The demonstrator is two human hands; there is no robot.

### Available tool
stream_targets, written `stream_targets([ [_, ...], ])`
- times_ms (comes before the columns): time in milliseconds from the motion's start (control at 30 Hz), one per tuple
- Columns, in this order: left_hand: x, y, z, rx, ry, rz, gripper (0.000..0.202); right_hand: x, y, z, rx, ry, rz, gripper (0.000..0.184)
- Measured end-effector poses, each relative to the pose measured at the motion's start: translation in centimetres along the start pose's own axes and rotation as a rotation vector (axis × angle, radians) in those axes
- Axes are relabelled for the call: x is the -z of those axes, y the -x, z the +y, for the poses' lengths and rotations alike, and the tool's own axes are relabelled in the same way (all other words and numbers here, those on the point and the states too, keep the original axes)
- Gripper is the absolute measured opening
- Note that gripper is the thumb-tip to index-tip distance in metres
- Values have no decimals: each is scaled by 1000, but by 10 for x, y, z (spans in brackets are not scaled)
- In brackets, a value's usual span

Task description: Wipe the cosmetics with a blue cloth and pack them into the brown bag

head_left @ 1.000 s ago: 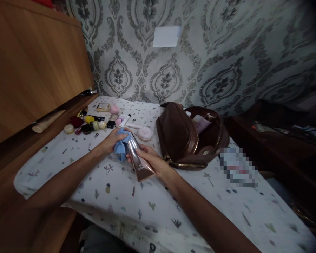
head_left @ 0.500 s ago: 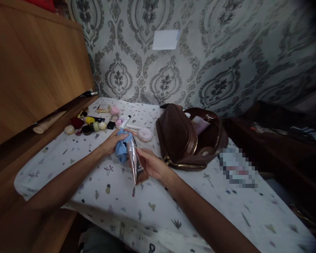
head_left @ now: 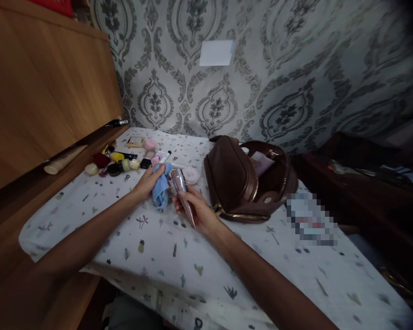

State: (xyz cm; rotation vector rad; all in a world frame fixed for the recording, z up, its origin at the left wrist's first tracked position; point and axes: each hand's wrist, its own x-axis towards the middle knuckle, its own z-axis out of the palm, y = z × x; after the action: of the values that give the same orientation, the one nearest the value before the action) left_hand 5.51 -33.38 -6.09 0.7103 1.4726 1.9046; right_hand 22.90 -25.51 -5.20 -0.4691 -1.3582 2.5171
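A crumpled blue cloth (head_left: 161,188) hangs from my left hand (head_left: 147,182), whose fingers are closed on its upper part. My right hand (head_left: 200,208) grips a shiny rose-brown cosmetic tube (head_left: 183,190), tilted with its capped end up and toward the cloth. A small gap shows between cloth and tube. Just behind the tube lies a round pale compact (head_left: 192,175), partly hidden by it. Right of my right hand stands a brown toiletry bag (head_left: 227,178), unzipped, with a pink packet (head_left: 261,162) and other items inside.
Several cosmetics, including a pink sponge (head_left: 150,144), a yellow-capped item (head_left: 117,157) and a pale jar (head_left: 91,169), lie at the back left. A beige tube (head_left: 64,160) rests on the wooden ledge. A pixelated item (head_left: 311,220) lies right of the bag on the patterned cloth cover (head_left: 151,275).
The cloth has come away from the tube's capped end and hangs down more. My right hand has turned the tube and moved it slightly right.
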Motion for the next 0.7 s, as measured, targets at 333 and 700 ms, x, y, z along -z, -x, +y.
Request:
stream_targets([
  [333, -8, 3, 3, 38, 226, 3, 50, -1, 1, 5, -137, 52, -111, 38],
  [700, 0, 5, 13, 21, 295, -140, 55, 4, -5, 3, -68, -34, -46, 28],
])
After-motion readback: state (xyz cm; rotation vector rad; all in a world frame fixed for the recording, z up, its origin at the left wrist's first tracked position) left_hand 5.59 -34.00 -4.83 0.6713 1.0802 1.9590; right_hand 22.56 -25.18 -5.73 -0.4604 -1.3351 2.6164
